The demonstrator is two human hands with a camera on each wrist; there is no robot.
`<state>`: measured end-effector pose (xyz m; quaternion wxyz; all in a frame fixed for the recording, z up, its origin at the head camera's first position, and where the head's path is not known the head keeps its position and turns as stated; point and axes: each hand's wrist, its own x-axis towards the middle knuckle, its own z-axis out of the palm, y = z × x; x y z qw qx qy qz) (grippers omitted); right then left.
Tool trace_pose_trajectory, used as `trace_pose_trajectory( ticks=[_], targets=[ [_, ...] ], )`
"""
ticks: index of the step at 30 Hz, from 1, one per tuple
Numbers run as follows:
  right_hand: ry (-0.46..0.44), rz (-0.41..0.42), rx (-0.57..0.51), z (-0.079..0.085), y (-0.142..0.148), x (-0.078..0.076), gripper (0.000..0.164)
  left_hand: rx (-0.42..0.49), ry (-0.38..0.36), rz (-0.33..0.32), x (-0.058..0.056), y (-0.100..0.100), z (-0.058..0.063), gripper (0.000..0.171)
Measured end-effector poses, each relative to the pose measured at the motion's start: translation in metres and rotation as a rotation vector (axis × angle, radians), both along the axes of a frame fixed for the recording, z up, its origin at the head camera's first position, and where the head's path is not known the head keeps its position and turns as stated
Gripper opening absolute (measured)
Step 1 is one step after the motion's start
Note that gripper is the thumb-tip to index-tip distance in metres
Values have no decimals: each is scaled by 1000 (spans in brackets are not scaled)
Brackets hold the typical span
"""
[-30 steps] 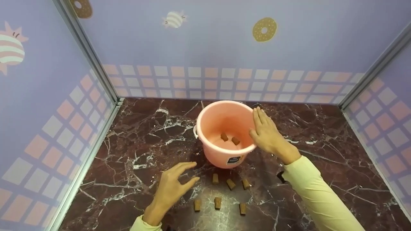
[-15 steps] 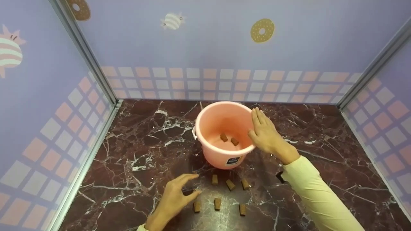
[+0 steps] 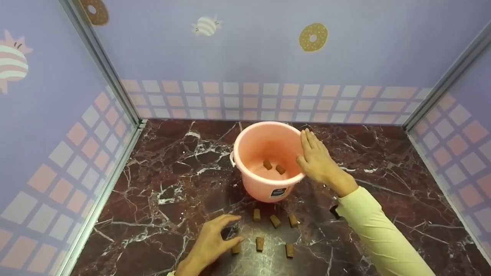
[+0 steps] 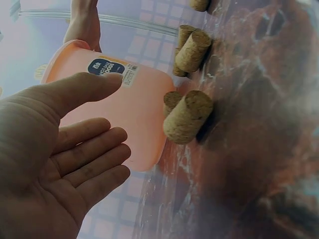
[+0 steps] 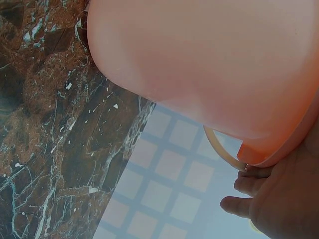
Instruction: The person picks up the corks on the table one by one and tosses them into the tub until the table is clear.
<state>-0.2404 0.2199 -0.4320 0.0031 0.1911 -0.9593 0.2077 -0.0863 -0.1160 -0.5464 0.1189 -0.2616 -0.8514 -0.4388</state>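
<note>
A pink bucket (image 5: 199, 59) filled the upper right of the frame, its pale handle (image 5: 215, 145) curving out beneath. At lower right, the right hand (image 5: 286, 196) touched the rim (image 5: 288, 151). The dark, white-veined worktop (image 5: 50, 114) spread down the left side, and a wall (image 5: 164, 184) with pale squares showed at bottom centre.

In the head view, one cork (image 3: 236, 250) seems part-hidden behind the left fingers (image 3: 232, 242).

Bare left hand (image 3: 211, 241), thumb parted from gently curved fingers; bare right hand (image 3: 320, 161), fingers straight, nearer the dark-red marbled surface's (image 3: 149, 199) far edge.
</note>
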Motion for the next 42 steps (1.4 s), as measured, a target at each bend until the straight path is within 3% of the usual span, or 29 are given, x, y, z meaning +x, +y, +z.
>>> trace_pose_trajectory(
  ticks=[12,20,32,42],
  targets=[
    [-1,6,-10,0,0,0,76,-16,-114,-28,5,-1,-8,48],
    [-4,-1,-5,-1,0,0,76,-31,-106,-31,6,1,-13,46],
    [-34,-9,-5,0,-1,-1,77,-42,-187,-77,3,2,-20,46],
    [-6,-1,-5,0,-1,0,77,-54,-95,-115,1,1,-24,44]
  ],
)
